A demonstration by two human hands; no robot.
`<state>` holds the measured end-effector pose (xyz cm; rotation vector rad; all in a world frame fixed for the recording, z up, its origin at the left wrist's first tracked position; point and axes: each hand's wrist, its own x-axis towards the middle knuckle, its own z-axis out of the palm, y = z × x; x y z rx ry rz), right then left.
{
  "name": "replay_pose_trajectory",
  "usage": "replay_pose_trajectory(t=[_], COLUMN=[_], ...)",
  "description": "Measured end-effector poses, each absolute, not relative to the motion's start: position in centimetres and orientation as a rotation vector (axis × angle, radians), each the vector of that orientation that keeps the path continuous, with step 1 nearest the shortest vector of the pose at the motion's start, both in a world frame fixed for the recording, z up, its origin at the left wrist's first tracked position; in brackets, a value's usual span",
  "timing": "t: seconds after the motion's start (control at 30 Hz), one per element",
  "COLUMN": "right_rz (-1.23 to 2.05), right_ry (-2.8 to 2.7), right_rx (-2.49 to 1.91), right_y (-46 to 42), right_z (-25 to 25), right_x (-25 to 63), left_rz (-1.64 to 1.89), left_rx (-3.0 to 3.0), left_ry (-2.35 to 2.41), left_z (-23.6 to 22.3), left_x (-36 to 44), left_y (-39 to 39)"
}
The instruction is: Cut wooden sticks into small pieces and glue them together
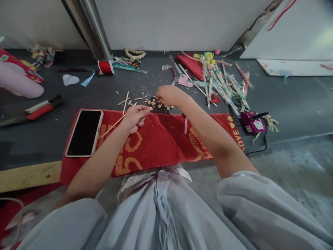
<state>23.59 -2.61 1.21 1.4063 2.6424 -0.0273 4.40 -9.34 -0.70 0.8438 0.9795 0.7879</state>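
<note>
My left hand [134, 118] is closed over the far edge of the red towel [161, 142], with a small pale piece pinched between thumb and forefinger. A thin wooden stick [112, 127] slants out below that hand; whether it is held or just lies on the towel I cannot tell. My right hand [169, 95] is curled above a scatter of small wooden chips [153, 102], its fingertips pointing down at them. What sits in those fingers, if anything, is hidden. Short broken sticks [126, 102] lie beside the left hand.
A phone [84, 133] lies on the towel's left end. Pliers [33, 111] and a red thread spool [105, 67] are to the left. Wrapped sticks [221, 82] are piled at the back right, near a purple device [253, 123] with a cord. A metal post [91, 31] stands behind.
</note>
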Motion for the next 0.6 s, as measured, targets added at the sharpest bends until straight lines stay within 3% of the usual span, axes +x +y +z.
replay_pose_trajectory(t=[0.37,0.6], right_rz=[-0.020,-0.187], right_ry=[2.643,2.831], right_rx=[1.347,1.657], right_y=[-2.5,-3.1], right_z=[1.7,2.1], right_x=[22.9,25.0], left_rz=[0.782,0.797], left_rx=[0.860,0.860], left_ry=[0.964,0.941], left_z=[-0.7,-0.8], left_x=[4.3,4.3], left_y=[-9.2,-9.3])
